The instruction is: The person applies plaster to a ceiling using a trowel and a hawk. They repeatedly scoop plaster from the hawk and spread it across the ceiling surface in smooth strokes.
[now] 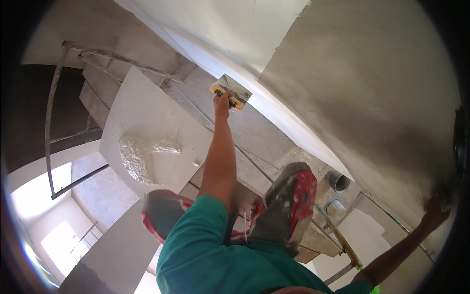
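Note:
My left hand [223,102] is stretched forward, its fingers wrapped round the yellow handle of a plastering trowel [239,89]. Grey-white smears cover the wide flat blade, which is held apart from the wall. To the left of that arm, a heap of wet white plaster [142,159] lies on a large pale board [147,108]. Far to the right, my right hand [434,214] is up close to the wall [362,73], with its fingers bent. Shadow and the picture's rim hide what it grips, if anything. A dark object [459,142] shows at the rim beyond it.
My red and grey shoes [293,201] are over wooden planks [313,242]. A metal scaffold frame [51,112] rises at the left. A dark bucket [338,181] and a white bucket [335,208] stand below, near the wall's foot. A rail [347,245] crosses at lower right.

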Demonstrator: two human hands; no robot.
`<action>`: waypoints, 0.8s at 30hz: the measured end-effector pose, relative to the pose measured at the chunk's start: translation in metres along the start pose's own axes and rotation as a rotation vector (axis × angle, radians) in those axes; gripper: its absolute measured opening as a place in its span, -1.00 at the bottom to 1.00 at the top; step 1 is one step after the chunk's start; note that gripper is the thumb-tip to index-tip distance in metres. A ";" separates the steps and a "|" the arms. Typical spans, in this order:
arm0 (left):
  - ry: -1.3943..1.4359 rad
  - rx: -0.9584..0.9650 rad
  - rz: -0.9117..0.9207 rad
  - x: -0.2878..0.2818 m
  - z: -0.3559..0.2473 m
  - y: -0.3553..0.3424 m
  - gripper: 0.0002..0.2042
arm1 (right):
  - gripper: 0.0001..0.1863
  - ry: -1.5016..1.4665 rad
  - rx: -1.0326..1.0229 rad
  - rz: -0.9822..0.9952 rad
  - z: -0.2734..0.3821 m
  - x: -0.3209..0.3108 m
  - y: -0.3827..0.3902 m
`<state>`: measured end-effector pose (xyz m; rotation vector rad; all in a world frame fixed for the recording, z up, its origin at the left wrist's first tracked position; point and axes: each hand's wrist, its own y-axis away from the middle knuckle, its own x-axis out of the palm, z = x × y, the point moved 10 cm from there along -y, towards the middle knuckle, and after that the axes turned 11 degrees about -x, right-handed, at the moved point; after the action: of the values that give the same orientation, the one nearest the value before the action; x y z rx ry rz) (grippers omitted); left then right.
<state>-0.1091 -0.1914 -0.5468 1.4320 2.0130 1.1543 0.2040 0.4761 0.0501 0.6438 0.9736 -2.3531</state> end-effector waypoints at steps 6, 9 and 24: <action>0.041 -0.054 0.079 0.049 0.028 -0.075 -0.78 | -0.73 0.442 -0.252 0.214 0.018 -0.066 -0.002; 0.055 -0.047 0.103 0.064 0.011 -0.083 -0.79 | -0.71 0.180 -0.230 0.189 0.049 -0.019 0.015; 0.030 0.458 0.267 0.159 -0.287 0.292 -0.85 | -0.65 -0.033 0.050 0.092 0.094 0.063 0.009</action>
<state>-0.2115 -0.1203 -0.1257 1.9637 2.2568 0.8418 0.1401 0.3834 0.0672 0.6530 0.8555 -2.3060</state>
